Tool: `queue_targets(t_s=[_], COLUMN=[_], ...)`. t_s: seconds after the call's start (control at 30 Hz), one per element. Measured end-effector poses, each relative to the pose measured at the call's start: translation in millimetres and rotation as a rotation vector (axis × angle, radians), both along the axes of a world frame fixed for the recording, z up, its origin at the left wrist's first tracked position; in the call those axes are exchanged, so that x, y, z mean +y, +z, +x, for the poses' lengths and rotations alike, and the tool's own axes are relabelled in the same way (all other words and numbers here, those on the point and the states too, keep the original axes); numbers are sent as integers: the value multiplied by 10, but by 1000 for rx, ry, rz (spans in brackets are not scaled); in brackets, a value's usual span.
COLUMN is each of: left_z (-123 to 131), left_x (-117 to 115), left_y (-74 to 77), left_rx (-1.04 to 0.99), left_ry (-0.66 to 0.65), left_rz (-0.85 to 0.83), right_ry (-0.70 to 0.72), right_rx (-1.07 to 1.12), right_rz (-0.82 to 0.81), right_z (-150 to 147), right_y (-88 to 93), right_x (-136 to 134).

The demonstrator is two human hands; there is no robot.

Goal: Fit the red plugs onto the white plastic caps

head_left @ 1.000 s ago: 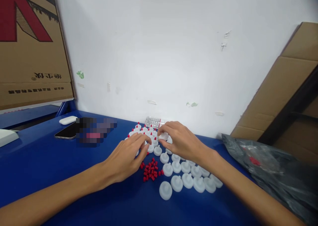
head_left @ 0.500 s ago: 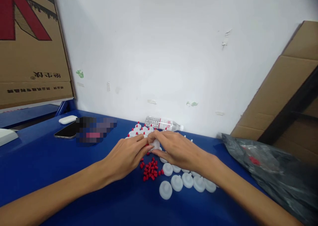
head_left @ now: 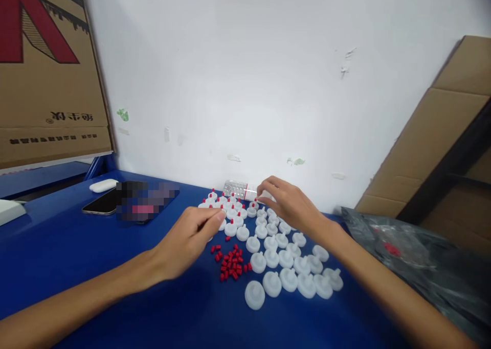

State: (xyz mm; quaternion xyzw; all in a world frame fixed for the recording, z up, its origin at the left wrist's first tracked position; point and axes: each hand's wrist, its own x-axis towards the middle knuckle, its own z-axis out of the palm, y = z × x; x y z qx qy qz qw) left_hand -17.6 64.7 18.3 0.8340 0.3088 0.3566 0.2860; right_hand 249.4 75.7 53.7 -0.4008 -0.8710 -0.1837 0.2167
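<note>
From my side, I cannot see the right end of the bottle (head_left: 235, 189), because the right hand (head_left: 289, 202) covers it. Nearer than the bottle, whether the left hand (head_left: 186, 242) holds something is hidden. Left of the bottle, the phone (head_left: 100, 203) is partly blurred into squares.

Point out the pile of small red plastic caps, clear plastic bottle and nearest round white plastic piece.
Pile of small red plastic caps (head_left: 230, 262): head view, pile's middle.
Clear plastic bottle (head_left: 237, 189): head view, unlabelled part.
Nearest round white plastic piece (head_left: 254, 296): head view, disc.
</note>
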Motion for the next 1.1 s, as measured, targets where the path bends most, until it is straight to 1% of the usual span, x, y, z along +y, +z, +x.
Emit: queue_targets(t_s=[0.07, 0.13, 0.2, 0.3, 0.43, 0.53, 0.7, 0.8, 1.0, 1.1], left_z=[13, 33, 50, 56, 41, 31, 26, 30, 56, 59], left_x=[-18, -34, -43, -36, -16, -7, 9, 25, 28, 11], left_y=[-26, -81, -142, -204, -224, -228, -254, -270, -251, -234], left_rx=[151, 287, 389, 476, 491, 488, 501, 512, 487, 456], left_ry=[20, 20, 14, -12, -63, -90, -98, -87, -91, -67], left_rz=[140, 228, 283, 322, 339, 358, 368, 372, 386, 400], right_ry=[-14, 8, 32, 52, 52, 36, -76, -120, -102, -104], right_rx=[18, 6, -17, -62, -108, -123, -89, -86, -102, -68], right_rz=[-43, -94, -137, -195, -258, -280, -223, -215, -255, -242], right_z=[76, 76, 30, -43, -75, -80, -86, -77, -59, -51], right_y=[-39, -84, -128, -188, -247, -254, -219, -248, -418, -421], right_x=[68, 101, 111, 112, 103, 94, 105, 107, 107, 136])
